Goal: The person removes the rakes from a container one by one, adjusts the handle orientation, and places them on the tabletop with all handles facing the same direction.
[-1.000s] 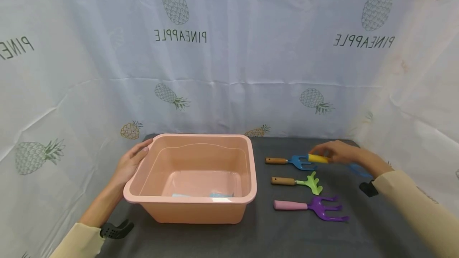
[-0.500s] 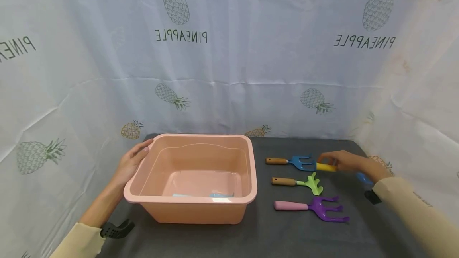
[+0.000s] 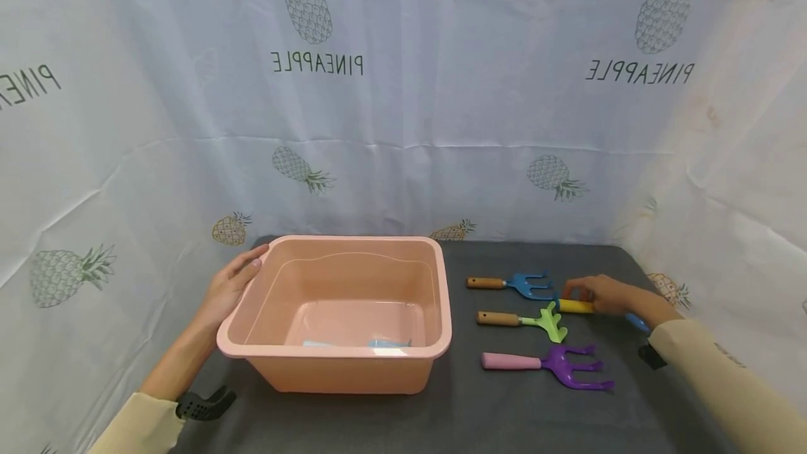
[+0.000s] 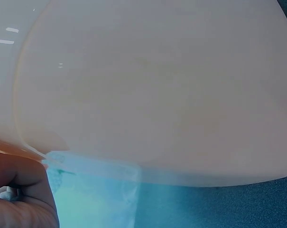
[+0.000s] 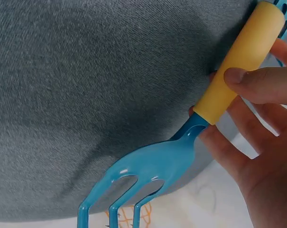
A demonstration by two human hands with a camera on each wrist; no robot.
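Observation:
On the left of the table, my left hand (image 3: 228, 289) grips the side rim of a peach plastic basin (image 3: 334, 352). In the left wrist view only part of that hand (image 4: 22, 194) shows, beside the basin wall (image 4: 148, 95). At the right, my right hand (image 3: 608, 294) holds a blue garden fork by its yellow handle (image 3: 576, 306), low over the table. The right wrist view shows the thumb across the handle and fingers behind it. The fork's blue tined head (image 5: 155, 161) points away from the fingers. In the head view the forearm partly hides this head.
Left of the right hand lie a blue fork (image 3: 526, 285) with a wooden handle, a green rake (image 3: 548, 322) and a purple fork (image 3: 564, 366) with a pink handle. Pale blue patches (image 3: 389, 343) show inside the basin. A pineapple-print curtain (image 3: 403, 90) encloses the table.
My right hand has moved right and toward me, lowering the yellow-handled fork nearer the table below the wooden-handled blue fork. My left hand and the basin have not moved.

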